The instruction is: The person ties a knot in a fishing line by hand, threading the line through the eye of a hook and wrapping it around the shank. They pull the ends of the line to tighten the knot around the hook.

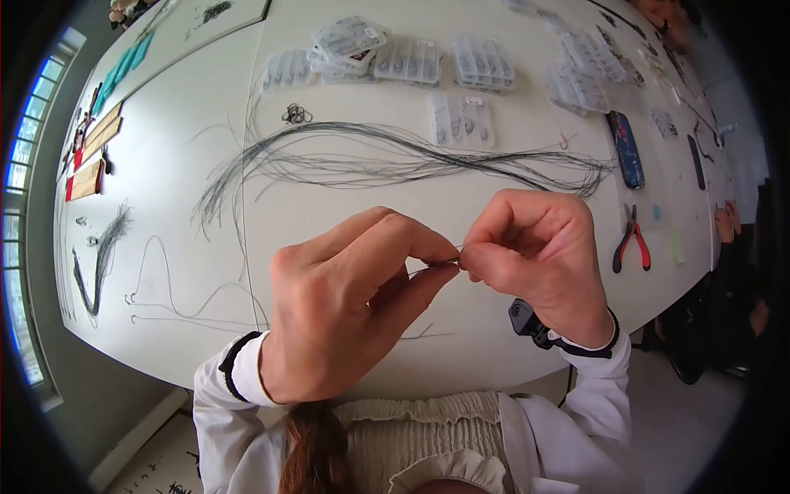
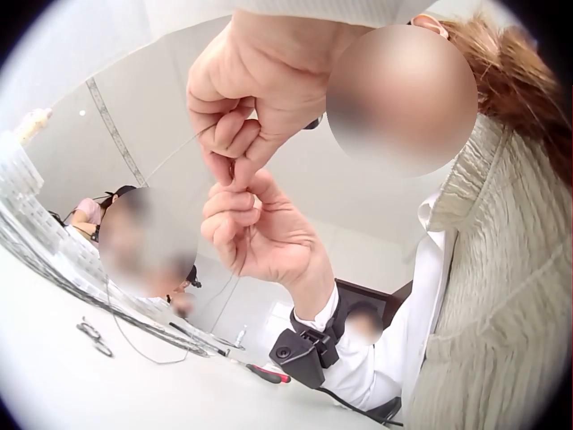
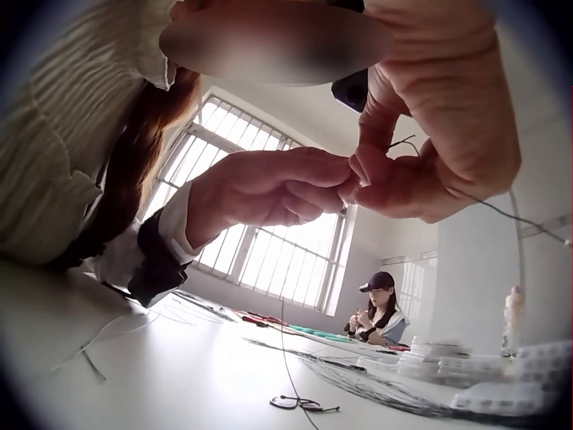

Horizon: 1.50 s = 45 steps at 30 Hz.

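Observation:
Above the table my left hand pinches a thin dark fishing line between thumb and forefinger. A small dark piece shows at those fingertips; I cannot tell whether it is a hook. Thumb and forefinger of my right hand pinch at the same spot, fingertips against the left ones, other fingers curled. In the right wrist view a strand runs out from the right hand and a short loose end sticks up by its fingers. Another strand hangs below the hands.
Beyond the hands lies a long bundle of dark lines, with a small pile of hooks and clear plastic boxes behind it. Red-handled pliers and a blue case lie right. Lines with hooks lie left.

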Available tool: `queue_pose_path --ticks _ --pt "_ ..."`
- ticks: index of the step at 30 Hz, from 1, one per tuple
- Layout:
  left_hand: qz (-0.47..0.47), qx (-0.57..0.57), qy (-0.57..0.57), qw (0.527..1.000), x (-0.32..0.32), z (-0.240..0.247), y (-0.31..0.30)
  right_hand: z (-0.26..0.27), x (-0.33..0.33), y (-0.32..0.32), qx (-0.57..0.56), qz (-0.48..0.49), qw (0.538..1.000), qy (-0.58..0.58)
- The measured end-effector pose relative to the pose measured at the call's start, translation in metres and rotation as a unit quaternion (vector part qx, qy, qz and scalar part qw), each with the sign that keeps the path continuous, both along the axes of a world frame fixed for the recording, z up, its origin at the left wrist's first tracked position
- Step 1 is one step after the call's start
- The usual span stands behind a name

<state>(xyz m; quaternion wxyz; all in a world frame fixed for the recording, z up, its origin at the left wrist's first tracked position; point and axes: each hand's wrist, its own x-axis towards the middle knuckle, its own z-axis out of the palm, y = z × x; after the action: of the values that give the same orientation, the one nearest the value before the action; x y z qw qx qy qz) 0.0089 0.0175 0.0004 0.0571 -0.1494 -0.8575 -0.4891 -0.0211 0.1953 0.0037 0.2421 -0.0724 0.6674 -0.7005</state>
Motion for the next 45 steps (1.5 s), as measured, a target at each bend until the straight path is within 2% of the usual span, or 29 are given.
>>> queue_pose_path --ticks 16,30,39,45 --pt "-0.003 0.003 0.039 0.999 0.0008 0.0007 0.0039 0.0002 0.0024 -0.0015 -0.007 -0.009 1.0 -0.001" --pt "-0.014 0.031 -0.013 0.999 0.0015 0.0016 -0.0009 0.0001 0.0047 -0.0012 -0.029 -0.007 1.0 0.009" --pt "-0.011 0.047 0.016 0.999 0.0029 0.0019 -0.0021 0.0023 0.008 -0.0015 -0.017 -0.004 0.999 0.039" --pt "0.002 0.064 -0.006 0.998 0.0032 0.0066 -0.002 0.0031 0.0081 -0.0009 -0.028 0.001 0.999 0.032"
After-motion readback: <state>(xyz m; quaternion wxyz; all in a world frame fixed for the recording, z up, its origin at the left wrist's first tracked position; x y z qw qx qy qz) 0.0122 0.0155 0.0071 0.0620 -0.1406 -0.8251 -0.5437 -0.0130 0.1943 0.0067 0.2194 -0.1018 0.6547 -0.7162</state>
